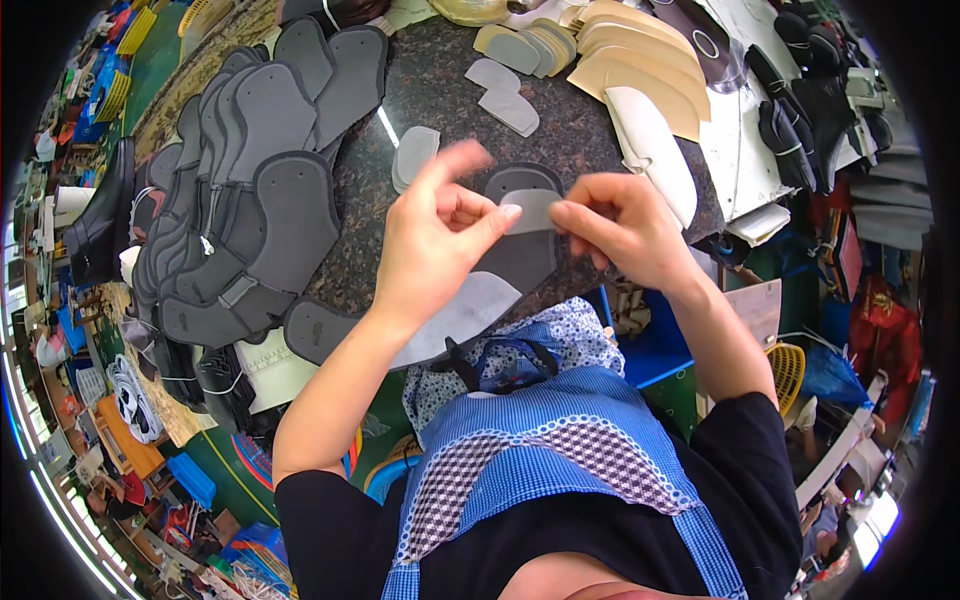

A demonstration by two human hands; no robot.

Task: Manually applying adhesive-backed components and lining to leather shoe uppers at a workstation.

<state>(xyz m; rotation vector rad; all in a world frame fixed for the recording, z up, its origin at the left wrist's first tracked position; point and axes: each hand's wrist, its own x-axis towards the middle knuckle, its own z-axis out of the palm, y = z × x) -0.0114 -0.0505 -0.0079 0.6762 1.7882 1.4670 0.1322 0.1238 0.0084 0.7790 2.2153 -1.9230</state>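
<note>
A small light grey curved patch (530, 213) is spanned between my two hands. My left hand (425, 245) has its thumb on the patch's left end, other fingers curled, the index finger lifted and blurred. Its right end is pinched between the thumb and fingers of my right hand (630, 225). Directly beneath lies a dark grey boot-shaped lining piece (520, 258), its rounded top with small holes showing past the patch. A larger light grey panel (455, 315) lies on its lower part. My left forearm partly hides both pieces.
Many dark grey lining pieces (265, 110) are heaped on the left of the speckled stone tabletop (440, 75). Loose grey patches (415, 155) lie beyond my hands. Stacked beige pieces (640, 60) and a folded white piece (650, 150) lie far right. A blue bin (655, 350) stands below the table's right edge.
</note>
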